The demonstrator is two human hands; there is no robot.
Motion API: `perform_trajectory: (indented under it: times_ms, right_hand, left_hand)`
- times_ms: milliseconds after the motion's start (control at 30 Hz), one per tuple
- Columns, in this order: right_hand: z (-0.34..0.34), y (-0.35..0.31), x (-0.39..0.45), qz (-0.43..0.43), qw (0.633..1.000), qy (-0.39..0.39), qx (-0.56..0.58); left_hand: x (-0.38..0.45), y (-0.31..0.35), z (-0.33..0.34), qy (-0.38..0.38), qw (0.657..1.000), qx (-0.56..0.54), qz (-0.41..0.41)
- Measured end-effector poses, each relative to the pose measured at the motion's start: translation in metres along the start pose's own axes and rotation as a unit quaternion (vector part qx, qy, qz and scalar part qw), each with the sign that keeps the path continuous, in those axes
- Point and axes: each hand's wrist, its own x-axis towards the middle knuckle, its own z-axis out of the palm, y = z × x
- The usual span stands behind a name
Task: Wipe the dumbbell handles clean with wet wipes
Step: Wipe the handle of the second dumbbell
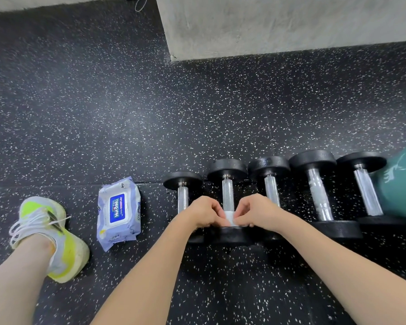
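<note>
Item 1: five dumbbells in a row on the floor (pixel 150 113), black speckled rubber, handles running away from the person.
- second dumbbell (pixel 227 177) from the left: its chrome handle (pixel 227 195) rises just beyond the fingers; its near head lies directly under both hands.
- first dumbbell (pixel 182 184): just left of the left fingers, its near head hidden by the left hand.
- third dumbbell (pixel 268 170): just right of the right fingers, its lower handle hidden behind the right hand.
- fourth dumbbell (pixel 319 191) and fifth dumbbell (pixel 366 184): further right, well apart from the fingers.

Item 2: wet wipe (pixel 230 218), white, folded small, pressed around the near end of the second handle.

Item 3: left hand (pixel 203 213), fingers curled and pinching the wipe from the left.

Item 4: right hand (pixel 256 213), fingers curled and pinching the wipe from the right; the two sets of fingertips nearly meet over it.

Item 5: wipes pack (pixel 118 212), lilac with a blue label, flat on the floor well left of the left fingers, lid closed.

Item 6: shoe (pixel 54 238), white and neon yellow, on the floor further left, beyond the pack.

Item 7: concrete block (pixel 291 24), grey, far beyond the fingers.

Item 8: teal object (pixel 403 184), blurred, at the right edge beside the fifth dumbbell; what it is cannot be told.
</note>
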Motion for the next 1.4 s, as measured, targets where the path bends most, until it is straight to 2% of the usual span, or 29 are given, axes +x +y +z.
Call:
perform_trajectory:
  times_ms: [167, 367, 500, 667, 833, 933, 1067, 1267, 1400]
  right_hand:
    - [0.002, 0.007, 0.009, -0.007, 0.997, 0.069, 0.033]
    - [0.007, 0.009, 0.016, -0.014, 0.986, 0.139, 0.091]
    - [0.005, 0.002, 0.013, -0.021, 0.989, 0.135, 0.049]
    - [0.007, 0.002, 0.013, -0.046, 0.99, 0.106, 0.083]
    - [0.01, 0.005, 0.018, -0.071, 0.996, 0.048, 0.014]
    - [0.01, 0.004, 0.018, -0.069, 0.997, 0.029, 0.011]
    - [0.011, 0.005, 0.019, -0.075, 0.996, 0.055, 0.012]
    - [0.009, 0.001, 0.016, -0.04, 0.987, 0.138, 0.076]
    - [0.009, 0.003, 0.017, -0.039, 0.981, 0.162, 0.095]
  left_hand:
    - [0.004, -0.001, 0.004, 0.063, 0.993, -0.096, 0.025]
    - [0.015, 0.005, 0.011, 0.181, 0.971, -0.149, 0.043]
    - [0.024, 0.008, 0.014, 0.222, 0.956, -0.181, 0.056]
    - [0.032, 0.016, 0.016, 0.281, 0.935, -0.211, 0.053]
    - [0.039, 0.024, 0.019, 0.326, 0.918, -0.218, 0.061]
    - [0.042, 0.025, 0.02, 0.332, 0.915, -0.22, 0.063]
    - [0.039, 0.022, 0.016, 0.316, 0.923, -0.211, 0.059]
    - [0.035, 0.011, 0.009, 0.238, 0.949, -0.205, 0.037]
    - [0.026, 0.009, 0.003, 0.174, 0.967, -0.186, 0.032]
